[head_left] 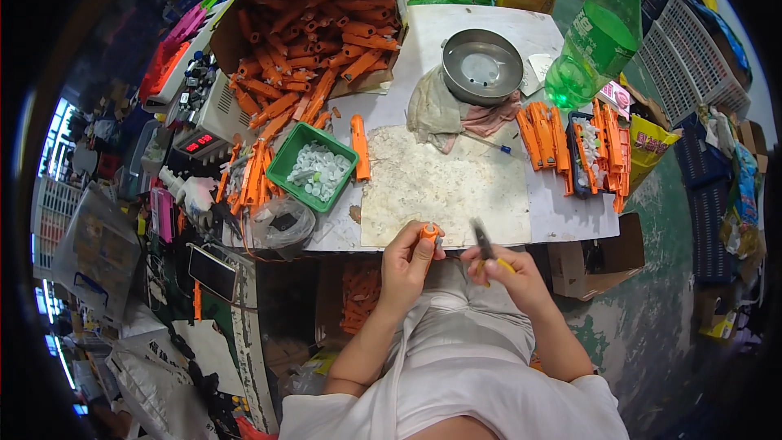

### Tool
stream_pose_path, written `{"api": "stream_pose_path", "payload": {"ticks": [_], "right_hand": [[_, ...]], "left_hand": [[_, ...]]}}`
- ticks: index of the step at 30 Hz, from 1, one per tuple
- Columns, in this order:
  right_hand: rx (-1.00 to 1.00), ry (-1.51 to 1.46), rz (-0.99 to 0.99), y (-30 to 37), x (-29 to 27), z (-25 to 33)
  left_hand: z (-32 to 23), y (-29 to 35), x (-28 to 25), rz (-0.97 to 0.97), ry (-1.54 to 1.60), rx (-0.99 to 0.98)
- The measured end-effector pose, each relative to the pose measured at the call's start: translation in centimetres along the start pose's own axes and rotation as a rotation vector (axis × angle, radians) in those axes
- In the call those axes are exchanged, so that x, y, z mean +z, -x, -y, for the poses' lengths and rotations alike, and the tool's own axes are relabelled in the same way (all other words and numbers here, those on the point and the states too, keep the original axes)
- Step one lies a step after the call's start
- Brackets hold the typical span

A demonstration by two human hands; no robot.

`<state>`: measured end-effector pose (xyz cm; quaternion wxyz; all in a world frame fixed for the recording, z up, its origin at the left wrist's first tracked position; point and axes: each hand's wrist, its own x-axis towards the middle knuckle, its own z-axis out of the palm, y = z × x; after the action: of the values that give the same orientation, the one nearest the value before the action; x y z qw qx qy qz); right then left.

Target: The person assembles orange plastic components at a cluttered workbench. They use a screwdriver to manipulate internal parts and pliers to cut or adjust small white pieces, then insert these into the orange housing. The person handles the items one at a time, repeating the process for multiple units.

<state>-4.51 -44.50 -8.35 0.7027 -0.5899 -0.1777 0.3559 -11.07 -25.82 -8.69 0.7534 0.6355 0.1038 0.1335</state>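
Observation:
Close to the table's near edge, my left hand [402,267] is closed around a small orange plastic part [429,231], its round end facing up between thumb and fingers. A bit of grey shows beside it, too small to name. My right hand [520,279] grips pliers [481,238] with yellow handles and dark jaws. The jaws point up and away from me, to the right of the orange part and apart from it. Beyond both hands lies a stained, pale board [444,195]. A single orange piece [359,148] rests at its left edge.
A green bin [279,165] of small white plastic pieces stands left, before a large box heaped with orange parts [326,41]. Behind the board are a metal bowl [482,65] and a rag [434,110]. A green bottle [595,41] and orange parts [543,137] stand right.

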Motion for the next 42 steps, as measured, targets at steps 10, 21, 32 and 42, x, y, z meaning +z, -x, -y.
{"api": "stream_pose_path", "payload": {"ticks": [10, 21, 32, 42], "right_hand": [[-0.169, 0.61, -0.094, 0.1, 2.8, 0.5], [-0.717, 1.171, -0.332, -1.3, 2.7, -0.6], [-0.162, 0.76, -0.031, -0.2, 2.7, 2.1], [-0.257, 0.731, -0.097, 0.0, 3.4, 0.5]], "left_hand": [[0.2, -0.1, -0.3, -0.142, -0.358, 0.277], [2.3, 0.2, -0.5, -0.078, -0.1, -0.049], [1.1, 0.2, -1.4, -0.151, -0.147, 0.244], [1.7, 0.3, -1.3, -0.131, -0.278, 0.342]]}}
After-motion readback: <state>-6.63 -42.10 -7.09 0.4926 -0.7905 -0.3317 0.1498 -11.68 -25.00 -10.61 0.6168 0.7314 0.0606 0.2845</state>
